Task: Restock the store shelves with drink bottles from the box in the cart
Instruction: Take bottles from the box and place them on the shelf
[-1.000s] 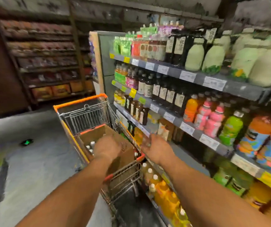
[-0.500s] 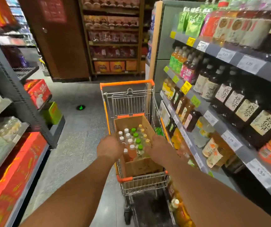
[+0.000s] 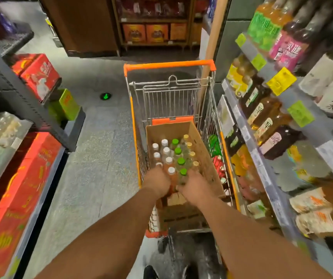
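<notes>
A cardboard box [image 3: 205, 158] sits in the orange-trimmed wire cart [image 3: 169, 65] and holds several upright drink bottles [image 3: 173, 154] with white, green and yellow caps. Both my hands are down inside the near end of the box. My left hand [image 3: 157, 181] presses against a white-capped orange bottle [image 3: 172, 175]. My right hand [image 3: 194, 188] rests against a green-capped clear bottle [image 3: 182, 175]. The fingers of both hands are hidden among the bottles. The drink shelves [image 3: 266, 178] run along the right of the cart.
The right shelves carry dark, amber and green bottles with yellow and green price tags [image 3: 281, 80]. Red cartons [image 3: 18, 190] and a green box [image 3: 66, 104] fill the left shelving. Grey floor [image 3: 101, 148] lies between the left shelving and the cart. A wooden display stands at the aisle's end.
My view swung from the right shelves to the cart and dropped lower. Both hands moved from the box's near edge down in among the nearest bottles.
</notes>
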